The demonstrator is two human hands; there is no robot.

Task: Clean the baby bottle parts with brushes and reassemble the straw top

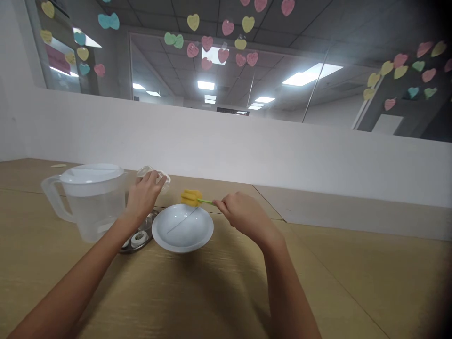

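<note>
hands (243, 212) raised — wrists bent — apart

No readable text, heart-shaped sticky notes (206, 43) on the window (155, 70) above the left hand (145, 190) and right hand (243, 212), any writing too small

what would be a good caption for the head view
The left hand touches a clear vessel; the right holds a yellow-headed tool near a white bowl.

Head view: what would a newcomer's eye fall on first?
Probably the bright yellow head on its thin green handle, held in the right hand by the far rim of the white bowl. Next, the big translucent pitcher at left, then the colorful heart-shaped notes above.
</note>
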